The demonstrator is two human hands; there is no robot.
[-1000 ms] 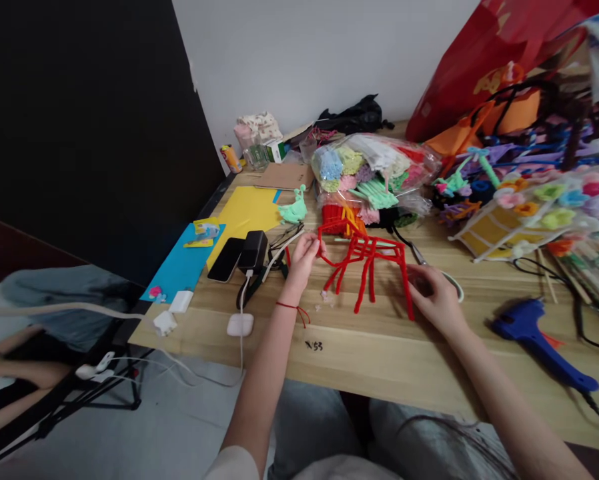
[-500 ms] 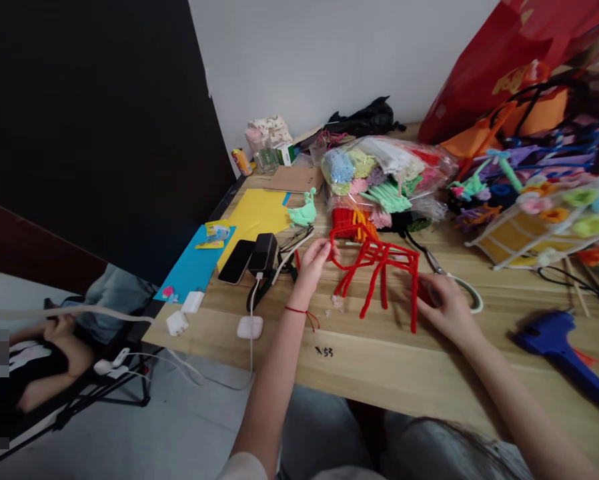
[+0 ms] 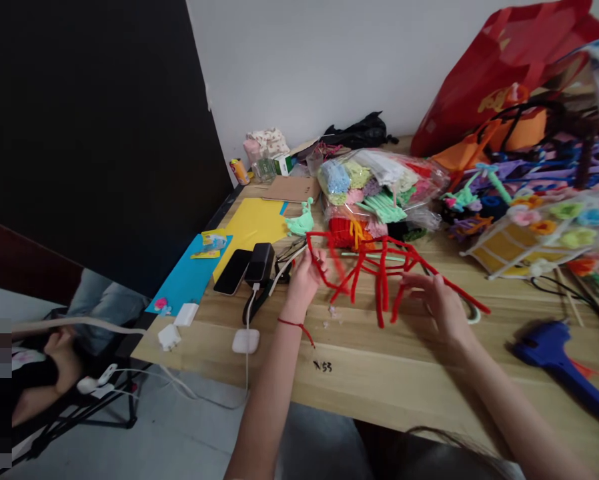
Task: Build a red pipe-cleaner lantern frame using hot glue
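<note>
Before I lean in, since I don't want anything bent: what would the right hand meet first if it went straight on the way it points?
Most likely the red frame, just ahead of the right hand, though depth is unclear and they may already touch.

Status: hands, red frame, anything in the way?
Left hand holding red frame at its left end. Right hand at its right side, contact unclear. Scissors partly hidden behind right hand.

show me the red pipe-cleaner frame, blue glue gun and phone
Red pipe-cleaner frame (image 3: 382,288): head view, on a leg
Blue glue gun (image 3: 552,349): head view, on its body
Phone (image 3: 233,271): head view, on its screen
</note>
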